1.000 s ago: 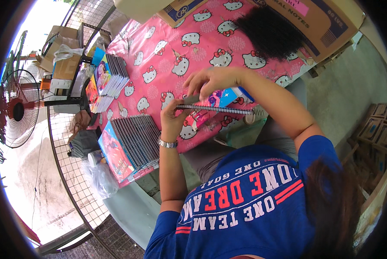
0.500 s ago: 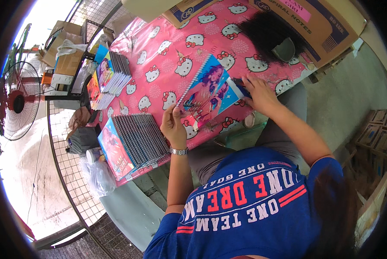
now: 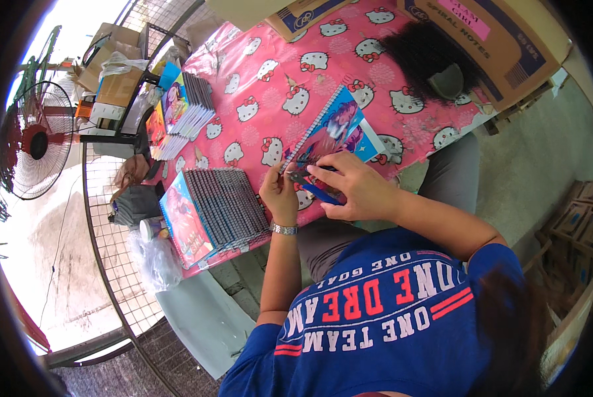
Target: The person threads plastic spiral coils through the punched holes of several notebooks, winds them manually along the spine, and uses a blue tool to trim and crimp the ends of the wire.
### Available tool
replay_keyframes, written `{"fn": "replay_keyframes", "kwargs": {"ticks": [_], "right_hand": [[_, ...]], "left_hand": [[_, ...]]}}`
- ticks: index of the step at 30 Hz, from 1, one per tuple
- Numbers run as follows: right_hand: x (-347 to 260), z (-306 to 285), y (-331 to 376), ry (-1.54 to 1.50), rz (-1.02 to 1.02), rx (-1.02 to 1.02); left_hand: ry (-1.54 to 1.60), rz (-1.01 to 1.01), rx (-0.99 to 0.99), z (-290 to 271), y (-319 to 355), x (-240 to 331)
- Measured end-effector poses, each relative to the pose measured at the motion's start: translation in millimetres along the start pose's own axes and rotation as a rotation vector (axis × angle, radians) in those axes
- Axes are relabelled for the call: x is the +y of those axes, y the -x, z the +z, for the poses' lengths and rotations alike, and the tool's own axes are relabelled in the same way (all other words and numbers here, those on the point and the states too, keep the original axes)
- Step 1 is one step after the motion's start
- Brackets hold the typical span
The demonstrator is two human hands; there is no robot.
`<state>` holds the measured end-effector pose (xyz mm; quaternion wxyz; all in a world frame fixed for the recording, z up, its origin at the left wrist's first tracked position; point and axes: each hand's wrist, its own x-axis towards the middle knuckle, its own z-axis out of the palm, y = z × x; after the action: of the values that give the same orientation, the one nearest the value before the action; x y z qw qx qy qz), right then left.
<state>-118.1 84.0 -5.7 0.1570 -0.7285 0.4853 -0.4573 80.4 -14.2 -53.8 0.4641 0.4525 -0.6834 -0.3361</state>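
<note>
pink cloth printed with white cartoon cats covered the tabletop [image 3: 270,73], seen from above over the shoulder of a person in a blue shirt with red and white lettering. near the tabletop's front edge lay a spiral notebook [image 3: 339,129] with a colourful cover, its wire binding along its left side, tilted toward the far right. the left hand [image 3: 280,197], a metal watch [image 3: 284,229] at its wrist, rested at the notebook's near corner, fingers pinched on that corner. the right hand [image 3: 356,188] lay just beside it, closed around blue-handled pliers [image 3: 316,188] whose tip met the notebook's near end by the wire. at the front left corner stood a packed row of spiral notebooks [image 3: 220,208] on edge, and another stack of notebooks [image 3: 181,112] sat along the left edge. a dark shaggy wig-like bundle [image 3: 422,56] lay toward the far right, with brown cardboard boxes [image 3: 501,40] beyond it. off the left edge stood a wire fence [image 3: 108,251] and an electric fan [image 3: 35,142].
</note>
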Motion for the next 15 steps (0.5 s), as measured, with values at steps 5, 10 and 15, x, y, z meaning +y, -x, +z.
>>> {"fn": "replay_keyframes", "kwargs": {"ticks": [5,10,15], "right_hand": [[-1,6,-5,0.001,0.076,-0.082],[7,5,-9,-1.080,0.791,-0.350],[30,-26,9,-0.352,0.321,-0.200]], "left_hand": [[-0.154,-0.004,-0.028,-1,5,1],[-0.286,0.195,0.030,2,0,19],[-0.331,0.241,0.095,-47,-27,91]]}}
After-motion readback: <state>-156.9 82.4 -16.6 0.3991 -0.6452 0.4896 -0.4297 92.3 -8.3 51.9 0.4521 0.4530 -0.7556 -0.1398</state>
